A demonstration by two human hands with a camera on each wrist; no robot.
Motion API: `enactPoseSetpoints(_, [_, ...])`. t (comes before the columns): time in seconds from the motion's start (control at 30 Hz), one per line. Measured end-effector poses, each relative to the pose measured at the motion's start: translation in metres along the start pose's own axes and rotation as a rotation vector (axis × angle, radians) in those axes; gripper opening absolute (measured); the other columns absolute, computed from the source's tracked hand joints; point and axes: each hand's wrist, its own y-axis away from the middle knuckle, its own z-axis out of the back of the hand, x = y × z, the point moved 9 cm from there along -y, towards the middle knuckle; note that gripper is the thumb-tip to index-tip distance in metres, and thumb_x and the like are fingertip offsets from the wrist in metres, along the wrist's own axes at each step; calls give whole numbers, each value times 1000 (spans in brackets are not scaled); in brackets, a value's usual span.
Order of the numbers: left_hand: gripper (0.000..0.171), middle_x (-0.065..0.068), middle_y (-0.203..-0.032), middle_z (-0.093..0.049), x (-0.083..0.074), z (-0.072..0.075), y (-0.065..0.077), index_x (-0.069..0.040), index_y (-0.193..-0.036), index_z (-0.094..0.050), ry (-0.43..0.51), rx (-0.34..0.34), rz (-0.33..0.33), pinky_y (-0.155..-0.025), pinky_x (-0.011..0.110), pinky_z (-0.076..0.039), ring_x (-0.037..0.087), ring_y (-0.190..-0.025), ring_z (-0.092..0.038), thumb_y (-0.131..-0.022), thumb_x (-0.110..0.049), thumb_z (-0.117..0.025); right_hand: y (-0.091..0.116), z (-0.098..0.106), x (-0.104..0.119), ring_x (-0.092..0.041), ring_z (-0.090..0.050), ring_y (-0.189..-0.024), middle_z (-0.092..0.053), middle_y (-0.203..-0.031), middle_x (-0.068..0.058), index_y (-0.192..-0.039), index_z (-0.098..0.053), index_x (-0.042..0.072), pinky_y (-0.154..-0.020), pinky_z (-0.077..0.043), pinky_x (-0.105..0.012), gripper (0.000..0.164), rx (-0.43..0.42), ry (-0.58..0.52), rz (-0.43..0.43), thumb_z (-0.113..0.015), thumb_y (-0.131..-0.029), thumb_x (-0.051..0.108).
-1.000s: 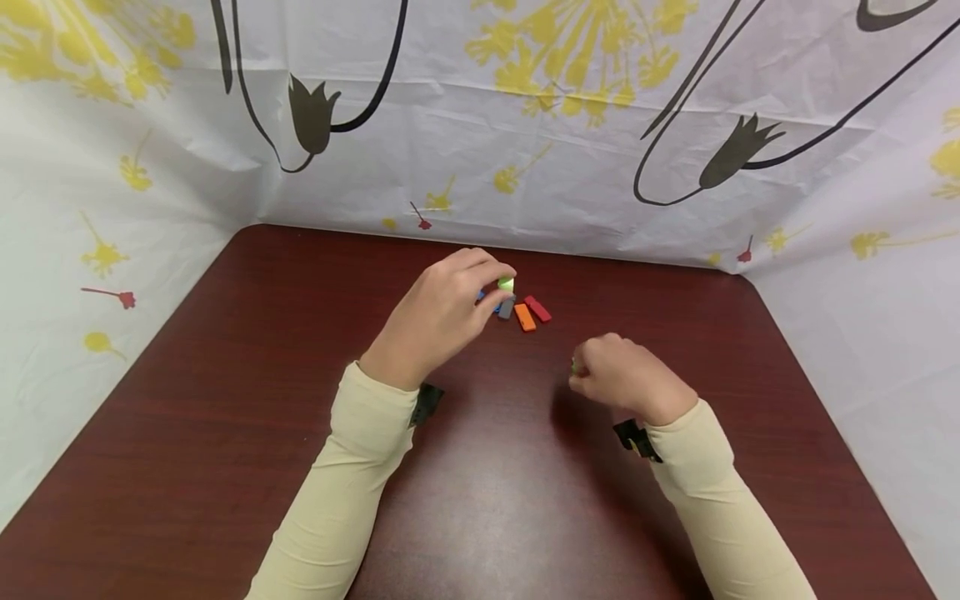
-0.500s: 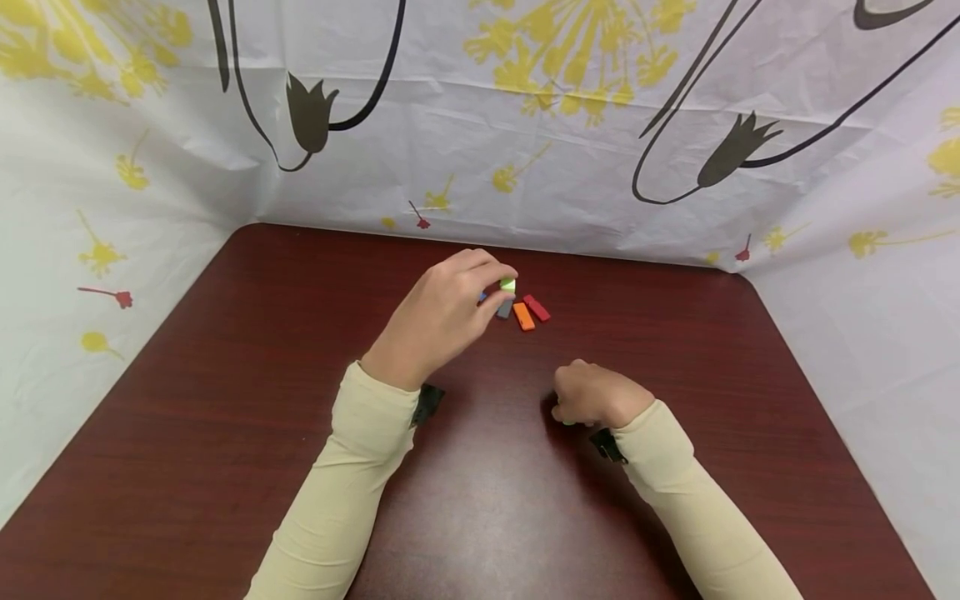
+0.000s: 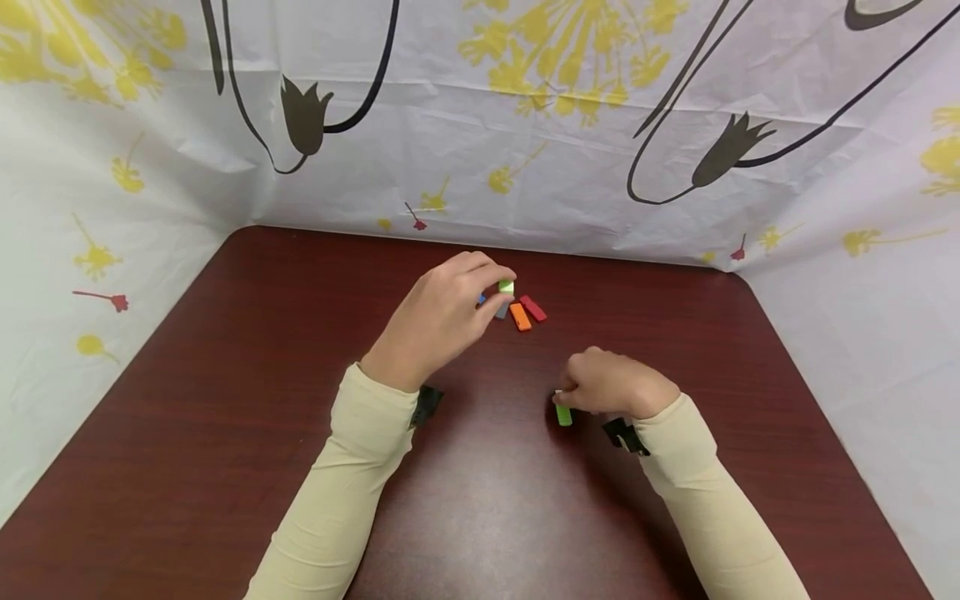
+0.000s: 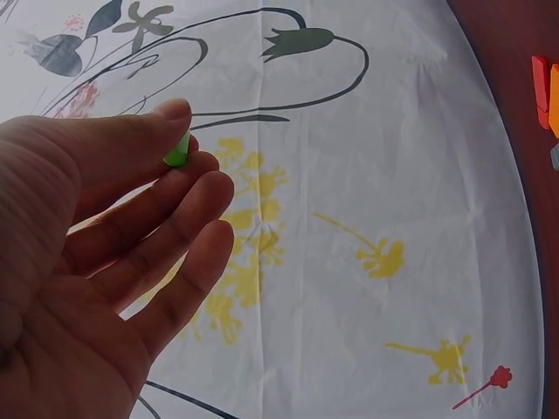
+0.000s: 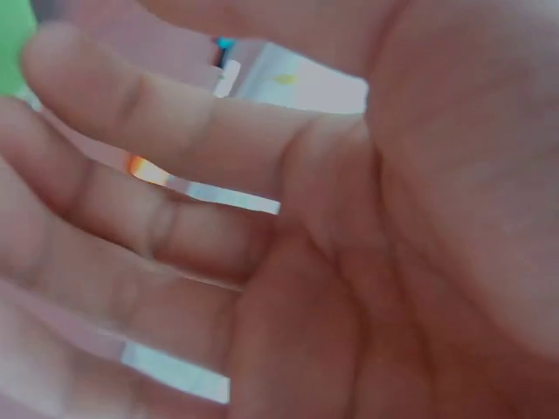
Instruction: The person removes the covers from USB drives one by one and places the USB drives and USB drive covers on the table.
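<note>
Nearest me, the right hand (image 3: 613, 383) pinches a green stick (image 3: 564, 415), barely visible half a second ago, now exposed. Farther off, the left hand (image 3: 447, 312) pinches a small green piece (image 3: 506, 287), so the two remain apart; behind lie orange (image 3: 521, 317) and red sticks (image 3: 533, 308).

Green piece (image 3: 564, 415) was almost fully covered 0.5 s ago, now largely exposed. Over the last second it's been moved farther from orange block (image 3: 521, 317), toward the person's side. Since 0.5 s ago, right hand (image 3: 621, 383) has been shifted farther right of orange block.
</note>
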Motion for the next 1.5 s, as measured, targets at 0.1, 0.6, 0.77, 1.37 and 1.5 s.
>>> enactPoseSetpoints(0.1, [21,9,-114,-76,0,-2,-1,-3,-119,-79,-2,3,3,-93,33,-61,22,-105,-70,-100,-12,-79,7,18,0,-11,-59,-58,-64,-74,4,-95,-77,14,-60,-52,-32,16,-95,33,0,-71,-104,26])
enactPoseSetpoints(0.6, [17,8,-113,-78,-5,-29,-5,-3,-119,-78,-17,106,17,-88,31,-61,22,-103,-71,-103,-8,-72,46,93,11,-25,-69,-96,-74,-108,-5,-117,-71,12,-82,-58,-52,19,-587,50,0,-68,-104,26])
enactPoseSetpoints(0.77, [13,3,-105,-78,-9,-51,-5,-8,-114,-79,-52,185,29,-81,31,-61,19,-94,-71,-103,-14,-76,54,106,16,-28,-70,-101,-75,-112,-7,-119,-71,10,-84,-57,-54,21,-662,23,16,-65,-105,25])
enactPoseSetpoints(1.37, [14,6,-82,-73,-24,-169,22,-7,-94,-82,-92,580,-5,-65,20,-51,13,-77,-68,-103,-1,-71,59,125,26,-23,-72,-100,-75,-113,-5,-117,-73,14,-86,-54,-47,18,-708,-141,33,-64,-107,26])
enactPoseSetpoints(1.5, [14,5,-80,-73,-23,-182,29,-7,-97,-82,-70,619,25,-61,19,-45,11,-71,-63,-102,-1,-71,58,123,22,-24,-71,-101,-75,-115,-5,-118,-73,14,-87,-55,-49,19,-688,-141,18,-64,-108,26])
